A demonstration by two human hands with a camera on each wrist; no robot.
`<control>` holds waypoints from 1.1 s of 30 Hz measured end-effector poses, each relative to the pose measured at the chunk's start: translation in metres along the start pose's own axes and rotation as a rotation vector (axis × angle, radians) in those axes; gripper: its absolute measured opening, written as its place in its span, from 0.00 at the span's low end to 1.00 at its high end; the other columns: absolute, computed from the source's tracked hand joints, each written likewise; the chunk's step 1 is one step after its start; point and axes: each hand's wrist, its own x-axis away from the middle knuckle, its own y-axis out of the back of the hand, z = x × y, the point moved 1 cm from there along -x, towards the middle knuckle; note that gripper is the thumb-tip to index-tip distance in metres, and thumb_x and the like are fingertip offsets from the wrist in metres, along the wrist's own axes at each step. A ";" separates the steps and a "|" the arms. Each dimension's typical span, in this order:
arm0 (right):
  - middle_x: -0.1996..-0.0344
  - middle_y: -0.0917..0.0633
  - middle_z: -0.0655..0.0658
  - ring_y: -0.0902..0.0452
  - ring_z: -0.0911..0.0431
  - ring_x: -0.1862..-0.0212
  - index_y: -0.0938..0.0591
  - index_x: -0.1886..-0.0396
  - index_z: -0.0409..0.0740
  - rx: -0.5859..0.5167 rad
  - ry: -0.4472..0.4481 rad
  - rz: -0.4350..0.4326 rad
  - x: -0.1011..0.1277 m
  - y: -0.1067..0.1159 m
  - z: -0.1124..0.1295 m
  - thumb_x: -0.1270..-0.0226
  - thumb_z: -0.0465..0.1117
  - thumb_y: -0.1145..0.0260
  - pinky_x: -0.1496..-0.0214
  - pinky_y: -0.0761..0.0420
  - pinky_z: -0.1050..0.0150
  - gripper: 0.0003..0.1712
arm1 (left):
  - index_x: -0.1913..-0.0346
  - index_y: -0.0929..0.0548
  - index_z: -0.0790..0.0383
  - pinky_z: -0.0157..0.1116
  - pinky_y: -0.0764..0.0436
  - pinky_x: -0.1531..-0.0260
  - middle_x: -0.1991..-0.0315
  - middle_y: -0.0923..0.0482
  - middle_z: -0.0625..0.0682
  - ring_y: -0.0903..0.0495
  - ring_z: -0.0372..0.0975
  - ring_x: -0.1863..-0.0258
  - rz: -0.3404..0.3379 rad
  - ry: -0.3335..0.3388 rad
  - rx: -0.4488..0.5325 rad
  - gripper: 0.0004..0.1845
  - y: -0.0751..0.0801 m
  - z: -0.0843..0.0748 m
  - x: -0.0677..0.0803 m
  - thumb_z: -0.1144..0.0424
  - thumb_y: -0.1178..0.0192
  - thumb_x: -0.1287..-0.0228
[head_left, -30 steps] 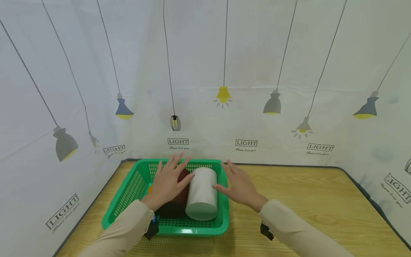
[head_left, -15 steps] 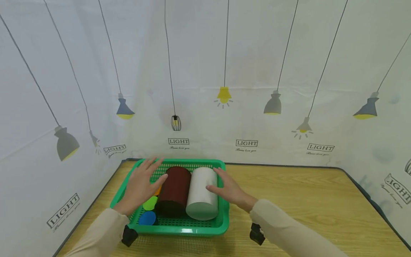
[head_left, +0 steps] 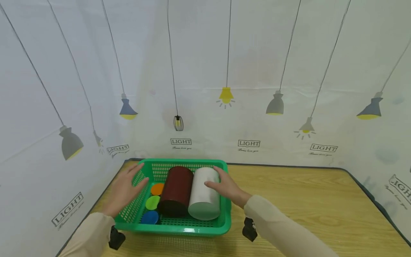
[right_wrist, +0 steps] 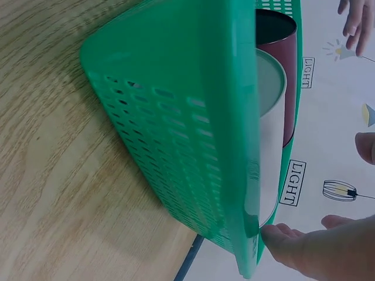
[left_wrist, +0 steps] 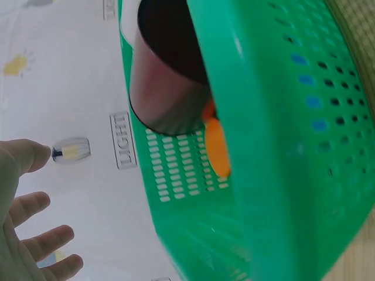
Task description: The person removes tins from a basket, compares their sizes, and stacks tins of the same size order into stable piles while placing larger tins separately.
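L hand (head_left: 123,191) fingers relaxed, resting on green basket (head_left: 179,228) left rim; R hand (head_left: 226,187) fingers loosely spread on white cylinder (head_left: 204,194), beside maroon cylinder (head_left: 174,191).

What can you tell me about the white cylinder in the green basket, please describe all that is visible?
The white cylinder is a smooth, matte can with a pale greenish flat end facing the camera. It lies on its side in the right part of the green basket, lengthwise front to back. Its left side lies against the dark red cylinder, its right side is near the basket wall. The right hand rests on its far upper part, fingers relaxed.
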 end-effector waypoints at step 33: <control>0.35 0.46 0.34 0.50 0.40 0.36 0.49 0.33 0.37 -0.248 -0.216 -0.125 -0.026 -0.019 0.004 0.41 0.45 0.40 0.40 0.44 0.44 0.42 | 0.40 0.36 0.73 0.54 0.29 0.62 0.55 0.28 0.71 0.30 0.61 0.55 0.371 0.246 0.148 0.32 -0.005 0.089 -0.002 0.51 0.47 0.39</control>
